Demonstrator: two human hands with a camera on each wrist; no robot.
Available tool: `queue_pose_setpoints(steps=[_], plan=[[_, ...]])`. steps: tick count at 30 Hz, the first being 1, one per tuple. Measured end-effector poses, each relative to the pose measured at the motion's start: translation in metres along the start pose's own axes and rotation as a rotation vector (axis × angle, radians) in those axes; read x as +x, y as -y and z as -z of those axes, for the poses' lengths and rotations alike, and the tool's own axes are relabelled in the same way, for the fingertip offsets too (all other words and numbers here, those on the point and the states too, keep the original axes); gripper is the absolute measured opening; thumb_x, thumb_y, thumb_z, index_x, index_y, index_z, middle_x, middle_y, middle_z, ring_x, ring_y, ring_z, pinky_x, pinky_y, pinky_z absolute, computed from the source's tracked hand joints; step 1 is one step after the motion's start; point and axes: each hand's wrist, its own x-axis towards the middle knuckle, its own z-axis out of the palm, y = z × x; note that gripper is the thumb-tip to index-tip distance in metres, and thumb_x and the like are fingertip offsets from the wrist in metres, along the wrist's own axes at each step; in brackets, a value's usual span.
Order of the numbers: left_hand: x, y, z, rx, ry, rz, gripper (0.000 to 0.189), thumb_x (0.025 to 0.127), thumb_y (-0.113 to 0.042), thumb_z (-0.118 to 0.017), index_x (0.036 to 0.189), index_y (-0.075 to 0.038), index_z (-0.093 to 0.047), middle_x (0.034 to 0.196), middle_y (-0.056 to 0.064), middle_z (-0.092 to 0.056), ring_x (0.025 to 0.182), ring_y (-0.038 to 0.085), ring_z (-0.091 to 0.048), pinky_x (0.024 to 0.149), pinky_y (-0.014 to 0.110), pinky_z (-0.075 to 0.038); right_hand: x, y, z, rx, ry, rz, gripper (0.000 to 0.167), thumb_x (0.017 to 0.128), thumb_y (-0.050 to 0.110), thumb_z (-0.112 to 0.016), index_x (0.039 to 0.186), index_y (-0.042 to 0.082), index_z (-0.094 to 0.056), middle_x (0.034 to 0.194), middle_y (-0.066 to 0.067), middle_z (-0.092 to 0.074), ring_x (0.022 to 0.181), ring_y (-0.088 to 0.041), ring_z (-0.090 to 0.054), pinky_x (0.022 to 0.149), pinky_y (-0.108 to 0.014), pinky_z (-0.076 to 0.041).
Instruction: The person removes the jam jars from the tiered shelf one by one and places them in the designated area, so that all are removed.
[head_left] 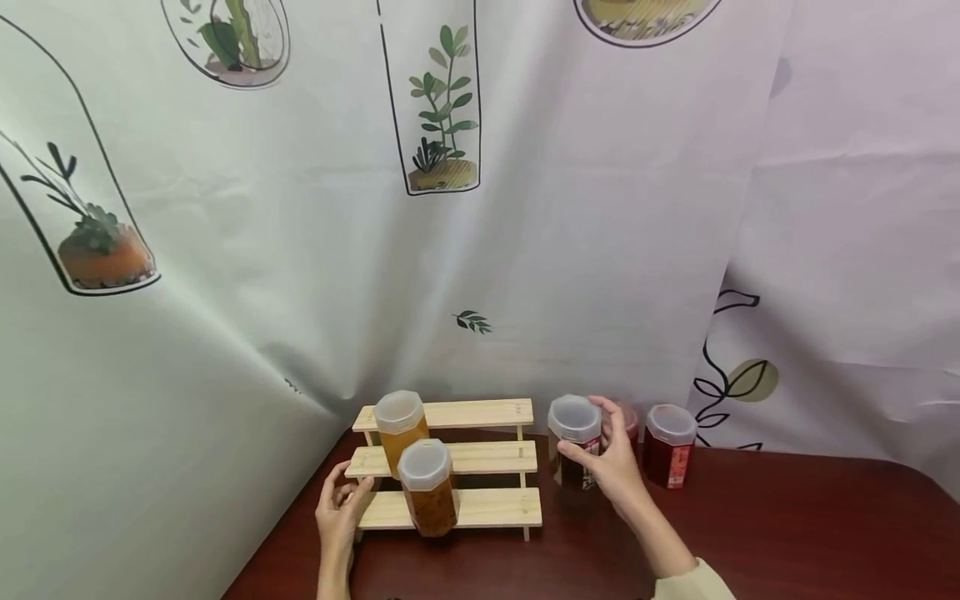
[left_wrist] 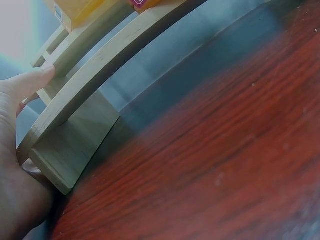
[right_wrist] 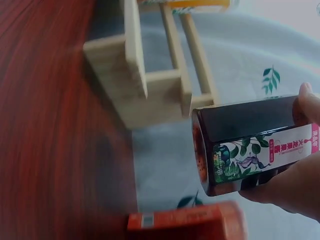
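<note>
My right hand (head_left: 615, 467) grips a dark jam jar (right_wrist: 250, 145) with a translucent lid, its thumb and fingers on opposite sides. The jar hangs above the table, right of a three-tier wooden rack (head_left: 495, 455); the right wrist view shows its bottom and flowery label. At the rack's left end, my left hand (head_left: 337, 508) holds the frame, with the thumb (left_wrist: 32, 82) against the wood. An orange-brown jar (head_left: 432, 507) stands on the lowest tier. Behind it, a yellow jar (head_left: 401, 437) is on the middle tier.
On the table (head_left: 787, 533), right of my right hand, stands a dark red jar (head_left: 663, 458). Another red jar (head_left: 630, 423) is partly hidden behind that hand. A printed cloth (head_left: 600, 250) hangs close behind the rack and along the left side.
</note>
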Motion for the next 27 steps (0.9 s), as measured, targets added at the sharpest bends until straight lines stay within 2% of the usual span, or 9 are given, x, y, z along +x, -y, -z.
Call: queue_pose_setpoints(steps=[6, 13, 23, 27], plan=[[-0.004, 0.004, -0.001, 0.015, 0.009, 0.000, 0.048, 0.085, -0.013, -0.076, 0.128, -0.012, -0.056, 0.069, -0.017, -0.057, 0.068, -0.003, -0.051, 0.062, 0.013, -0.042, -0.008, -0.012, 0.021, -0.034, -0.033, 0.001, 0.078, 0.079, -0.002, -0.076, 0.142, 0.008, -0.030, 0.119, -0.008, -0.052, 0.093, 0.005, -0.053, 0.075, -0.018, -0.045], [-0.002, 0.003, 0.000, 0.024, -0.003, -0.001, 0.048, 0.085, -0.016, -0.076, 0.128, -0.013, -0.056, 0.068, -0.018, -0.056, 0.070, -0.003, -0.050, 0.063, 0.013, -0.040, -0.014, -0.025, 0.037, -0.027, -0.051, -0.071, 0.081, 0.078, 0.000, -0.078, 0.141, 0.009, -0.029, 0.110, 0.002, -0.053, 0.087, 0.003, -0.055, 0.069, -0.021, -0.048], [0.001, 0.002, 0.004, 0.029, 0.007, 0.016, 0.050, 0.086, -0.018, -0.076, 0.131, -0.014, -0.054, 0.068, -0.018, -0.056, 0.070, -0.003, -0.049, 0.063, 0.013, -0.040, -0.016, -0.033, 0.045, -0.048, -0.048, -0.163, 0.078, 0.078, 0.002, -0.077, 0.141, 0.011, -0.031, 0.114, -0.011, -0.052, 0.073, -0.003, -0.053, 0.055, -0.026, -0.045], [0.001, -0.001, 0.003, 0.041, 0.024, 0.018, 0.053, 0.086, -0.022, -0.076, 0.133, -0.015, -0.053, 0.069, -0.018, -0.056, 0.071, -0.002, -0.049, 0.064, 0.014, -0.039, -0.015, -0.035, 0.045, -0.045, -0.067, -0.169, 0.078, 0.077, 0.001, -0.078, 0.139, 0.011, -0.032, 0.121, -0.015, -0.048, 0.080, 0.002, -0.054, 0.058, -0.025, -0.046]])
